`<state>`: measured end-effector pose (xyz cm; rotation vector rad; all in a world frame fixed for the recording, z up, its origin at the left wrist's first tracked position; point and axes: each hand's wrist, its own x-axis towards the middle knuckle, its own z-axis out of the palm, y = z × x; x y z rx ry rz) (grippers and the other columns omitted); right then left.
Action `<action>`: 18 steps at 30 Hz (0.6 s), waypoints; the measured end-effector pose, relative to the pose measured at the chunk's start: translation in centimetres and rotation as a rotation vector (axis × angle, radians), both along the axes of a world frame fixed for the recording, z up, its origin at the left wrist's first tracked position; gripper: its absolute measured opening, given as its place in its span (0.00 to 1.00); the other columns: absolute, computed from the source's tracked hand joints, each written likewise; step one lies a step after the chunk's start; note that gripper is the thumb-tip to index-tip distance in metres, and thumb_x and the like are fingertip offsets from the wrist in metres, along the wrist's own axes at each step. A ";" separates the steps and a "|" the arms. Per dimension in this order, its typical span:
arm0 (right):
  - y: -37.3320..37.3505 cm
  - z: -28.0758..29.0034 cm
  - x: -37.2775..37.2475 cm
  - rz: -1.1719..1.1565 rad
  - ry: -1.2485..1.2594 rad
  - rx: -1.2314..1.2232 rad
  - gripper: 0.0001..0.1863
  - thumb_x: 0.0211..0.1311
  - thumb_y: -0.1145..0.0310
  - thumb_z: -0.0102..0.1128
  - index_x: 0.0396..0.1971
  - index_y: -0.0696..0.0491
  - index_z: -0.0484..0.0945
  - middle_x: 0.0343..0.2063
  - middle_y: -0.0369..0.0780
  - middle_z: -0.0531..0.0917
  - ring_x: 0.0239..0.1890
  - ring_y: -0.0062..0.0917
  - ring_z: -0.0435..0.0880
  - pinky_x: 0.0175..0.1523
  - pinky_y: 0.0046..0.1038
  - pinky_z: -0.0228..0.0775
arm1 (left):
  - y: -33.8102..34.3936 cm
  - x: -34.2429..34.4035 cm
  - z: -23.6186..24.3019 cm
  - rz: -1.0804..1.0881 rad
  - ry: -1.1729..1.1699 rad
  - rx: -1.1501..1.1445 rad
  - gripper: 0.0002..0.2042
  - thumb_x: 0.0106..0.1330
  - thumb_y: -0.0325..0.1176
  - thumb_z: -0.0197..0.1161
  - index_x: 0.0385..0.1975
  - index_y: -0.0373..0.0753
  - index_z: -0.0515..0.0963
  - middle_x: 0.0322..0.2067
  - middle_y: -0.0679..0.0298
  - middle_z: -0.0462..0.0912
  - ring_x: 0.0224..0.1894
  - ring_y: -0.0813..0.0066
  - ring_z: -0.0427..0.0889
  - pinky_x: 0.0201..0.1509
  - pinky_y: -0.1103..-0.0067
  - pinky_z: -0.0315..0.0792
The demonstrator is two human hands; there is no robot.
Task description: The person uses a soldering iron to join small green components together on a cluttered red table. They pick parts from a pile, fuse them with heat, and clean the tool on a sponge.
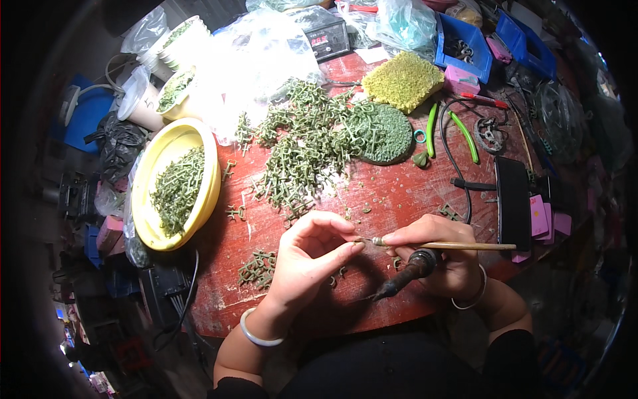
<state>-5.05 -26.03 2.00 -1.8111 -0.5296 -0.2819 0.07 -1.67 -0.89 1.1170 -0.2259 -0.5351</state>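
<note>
My left hand (309, 253) is closed, thumb and forefinger pinching a small green piece (359, 242) whose shape is mostly hidden by the fingertips. In my right hand (448, 259) are two tools. One is a thin wooden-handled tool (475, 246), its pale collared end meeting the left fingertips. Below it, a dark soldering-iron-like tool (413, 267) slants down left with its pointed tip over the table edge. A small heap of green wax-like pieces (258, 269) lies beside my left wrist, and a large heap of them (302, 149) spreads farther back.
At left stands a yellow bowl (214, 176) of green pieces. A round green pad (385, 133) and yellow sponge (403, 81) lie behind my hands. Green-handled pliers (464, 136), a black cable (458, 176) and dark flat device (513, 203) occupy the right. Plastic bags (259, 60) and blue bins (465, 46) line the back.
</note>
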 end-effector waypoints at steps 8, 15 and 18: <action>0.2 0.2 0.0 -0.010 -0.003 -0.008 0.17 0.57 0.85 0.60 0.46 0.62 0.86 0.39 0.46 0.90 0.36 0.33 0.90 0.40 0.30 0.80 | 0.0 0.0 0.2 0.016 -0.007 0.022 0.13 0.67 0.16 0.70 0.48 0.33 0.79 0.44 0.61 0.85 0.48 0.75 0.86 0.59 0.75 0.81; 0.3 -0.3 -0.2 0.006 0.007 0.034 0.15 0.60 0.84 0.60 0.46 0.62 0.86 0.39 0.46 0.90 0.36 0.33 0.90 0.40 0.30 0.80 | 0.0 0.0 0.1 -0.011 0.068 -0.031 0.13 0.67 0.16 0.70 0.48 0.33 0.78 0.43 0.61 0.85 0.48 0.74 0.86 0.58 0.75 0.82; 0.3 0.2 -0.1 -0.007 -0.001 0.031 0.15 0.60 0.83 0.60 0.47 0.63 0.86 0.39 0.46 0.90 0.36 0.33 0.90 0.40 0.30 0.81 | 0.1 0.1 0.2 -0.016 0.122 0.004 0.13 0.67 0.17 0.70 0.47 0.34 0.78 0.43 0.61 0.85 0.48 0.74 0.86 0.57 0.76 0.82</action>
